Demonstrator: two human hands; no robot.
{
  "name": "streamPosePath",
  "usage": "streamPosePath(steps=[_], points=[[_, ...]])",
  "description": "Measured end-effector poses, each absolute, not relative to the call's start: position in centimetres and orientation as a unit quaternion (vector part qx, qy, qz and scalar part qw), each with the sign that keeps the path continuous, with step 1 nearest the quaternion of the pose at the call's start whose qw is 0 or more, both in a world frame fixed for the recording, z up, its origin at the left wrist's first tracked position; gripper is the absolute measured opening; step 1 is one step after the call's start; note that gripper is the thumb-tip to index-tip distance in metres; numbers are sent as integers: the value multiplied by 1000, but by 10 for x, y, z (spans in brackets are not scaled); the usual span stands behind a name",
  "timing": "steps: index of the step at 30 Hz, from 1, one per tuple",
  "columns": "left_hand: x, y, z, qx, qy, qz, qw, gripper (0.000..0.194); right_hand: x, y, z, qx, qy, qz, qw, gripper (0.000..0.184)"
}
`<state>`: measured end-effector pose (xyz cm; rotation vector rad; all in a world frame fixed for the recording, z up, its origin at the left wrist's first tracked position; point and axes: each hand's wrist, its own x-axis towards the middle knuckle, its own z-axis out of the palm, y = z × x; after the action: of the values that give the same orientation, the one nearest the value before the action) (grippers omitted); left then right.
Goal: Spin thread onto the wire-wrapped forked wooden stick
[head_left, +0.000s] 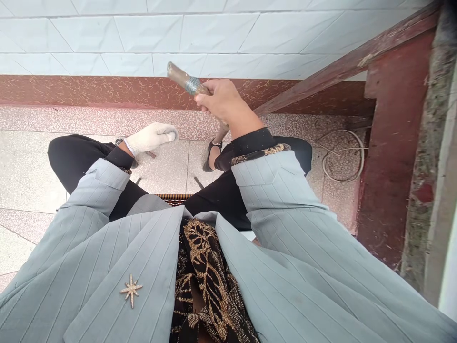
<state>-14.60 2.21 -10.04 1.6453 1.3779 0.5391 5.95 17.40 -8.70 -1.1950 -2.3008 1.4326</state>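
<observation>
My right hand (219,100), bare, is closed around a stick-like tool (179,76) raised in front of the wall. The tool's tan, rounded end points up and to the left, and silvery wire is wound around it just ahead of my fingers. Its exact kind is unclear. My left hand (152,137) wears a white knitted glove and hovers lower, over the floor near my left knee. The gloved fingers are curled with the thumb against them; whatever they may hold is hidden. A small reddish-brown piece (150,154) shows just below the glove.
A white tiled wall (150,33) with a red-brown base band (107,90) stands ahead. Slanting wood (321,71) joins a dark red post (389,143) at right. A pale coiled cable (344,180) lies on the tiled floor (28,166). A woven seat edge (173,196) shows between my legs.
</observation>
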Motion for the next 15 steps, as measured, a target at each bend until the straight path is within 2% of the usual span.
streamPosePath(steps=[3, 7, 11, 13, 15], points=[[-150, 22, -92, 680, 563, 220, 414, 21, 56, 173, -94, -438, -830, 343, 48, 12], [-155, 22, -89, 680, 583, 237, 377, 20, 52, 163, -91, -334, -896, 254, -147, 5], [-161, 23, -91, 649, 617, 267, 356, 17, 53, 157, -80, -203, -880, 333, -271, 11], [-165, 25, -95, 626, 633, 281, 359, 17, 56, 158, -75, -166, -850, 416, -278, 14], [-167, 28, -100, 614, 641, 289, 359, 17, 61, 160, -70, -138, -822, 492, -251, 17]])
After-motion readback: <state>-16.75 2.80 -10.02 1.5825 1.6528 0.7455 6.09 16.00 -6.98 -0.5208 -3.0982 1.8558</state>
